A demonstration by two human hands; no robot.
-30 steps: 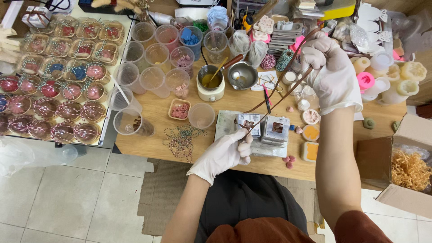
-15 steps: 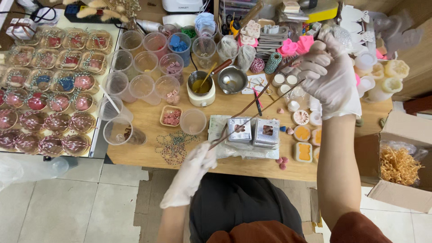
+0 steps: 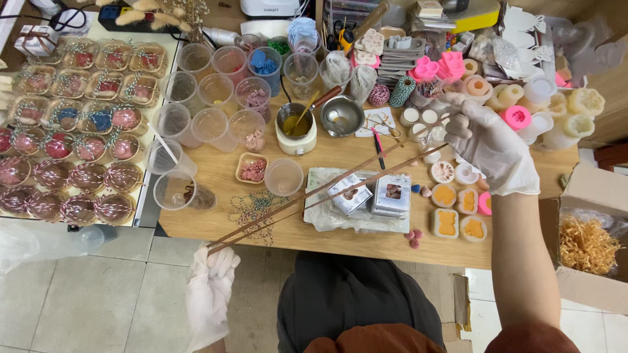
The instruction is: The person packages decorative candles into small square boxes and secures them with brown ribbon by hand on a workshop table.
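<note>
Cluttered wooden table lies beneath taut twine running near-left to far-right, pinched between the gloved left hand and raised right hand, fingers pressed together.

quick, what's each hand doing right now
Left hand: closed on the lower end of the brown twine.
Right hand: closed on its upper end, pulled taut.

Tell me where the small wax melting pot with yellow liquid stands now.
In the head view, the wax melting pot stands on the wooden table, centre-left, between the clear plastic cups and the small metal bowl.
</note>
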